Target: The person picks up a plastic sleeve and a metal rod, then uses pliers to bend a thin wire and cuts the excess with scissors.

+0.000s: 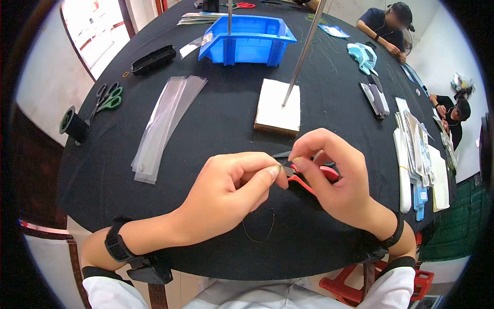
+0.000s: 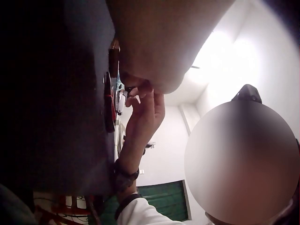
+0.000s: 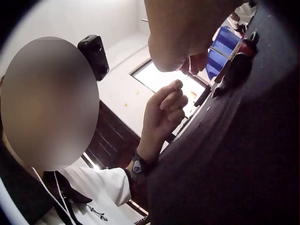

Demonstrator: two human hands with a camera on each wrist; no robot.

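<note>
Above the near middle of the table, my left hand point(image 1: 231, 183) pinches a thin thread point(image 1: 272, 221) between thumb and forefinger. A slack loop of this thread shows below the left fingers against the black cloth. Close by on the right, my right hand point(image 1: 337, 172) brings its thumb and forefinger tips together on the thread, a small gap from the left fingertips. Behind and beneath the hands lie red-handled scissors point(image 1: 302, 185), partly hidden by the right hand. Both wrist views show the hands raised over the tabletop, the thread too fine to make out.
A white-topped block point(image 1: 278, 105) with a metal rod point(image 1: 303, 56) stands ahead, before a blue bin point(image 1: 247, 44). Clear plastic sleeves point(image 1: 167, 126), green-handled scissors point(image 1: 110, 100) and a spool point(image 1: 74, 126) lie left. A stapler point(image 1: 375, 98) and packets point(image 1: 411, 149) are right.
</note>
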